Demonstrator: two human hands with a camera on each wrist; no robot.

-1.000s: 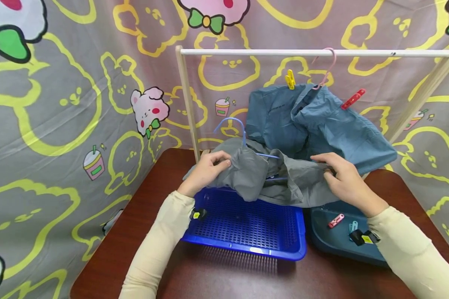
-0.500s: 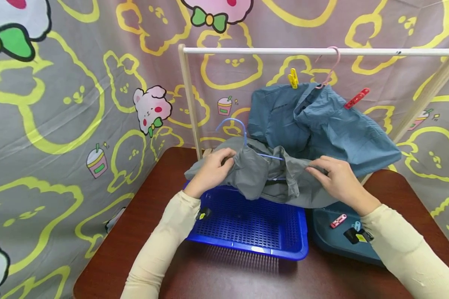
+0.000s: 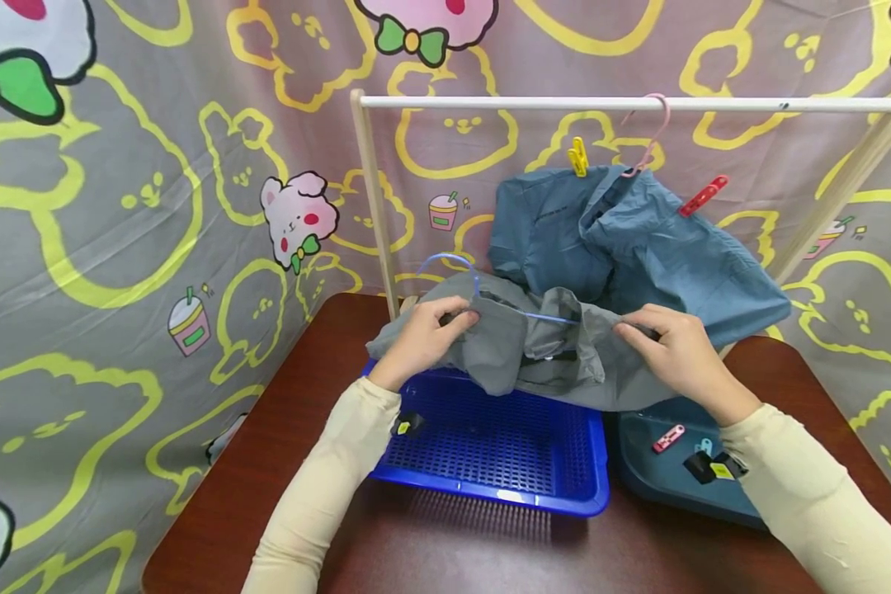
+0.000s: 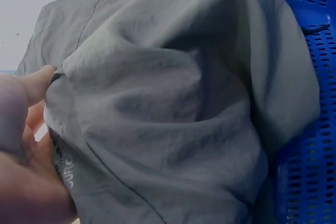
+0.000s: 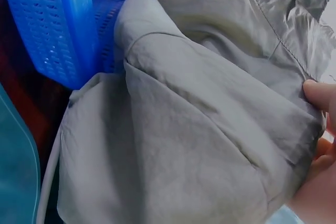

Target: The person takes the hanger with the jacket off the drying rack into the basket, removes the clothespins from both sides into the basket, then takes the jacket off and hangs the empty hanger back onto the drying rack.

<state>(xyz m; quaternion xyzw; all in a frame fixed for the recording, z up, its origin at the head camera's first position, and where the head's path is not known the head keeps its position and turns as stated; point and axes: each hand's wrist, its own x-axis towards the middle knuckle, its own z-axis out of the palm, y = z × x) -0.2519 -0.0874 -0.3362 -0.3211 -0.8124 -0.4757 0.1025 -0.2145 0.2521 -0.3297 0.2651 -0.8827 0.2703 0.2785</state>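
Note:
A grey garment (image 3: 493,351) of thin cloth is stretched between my two hands, above the blue basket. A blue hanger (image 3: 453,257) sits inside it, its hook sticking up at the left and part of its bar showing in the neck opening. My left hand (image 3: 426,334) pinches the cloth beside the hook; in the left wrist view, thumb and fingers (image 4: 39,85) grip a fold near some printed letters. My right hand (image 3: 671,342) pinches the other side, and the right wrist view has the thumb (image 5: 317,94) on the cloth close to a seam.
Below lies a blue perforated basket (image 3: 490,495). To its right, a dark teal tray (image 3: 661,483) holds clothespins (image 3: 668,438). Behind stands a rack with a white rail (image 3: 490,102), where a blue garment (image 3: 676,247) hangs from a pink hanger (image 3: 657,132), with yellow and red clothespins clipped on.
The hanger's hook has shifted slightly left and down. My left hand has moved a little right along the cloth, and the neck opening sits differently, showing a pale label area.

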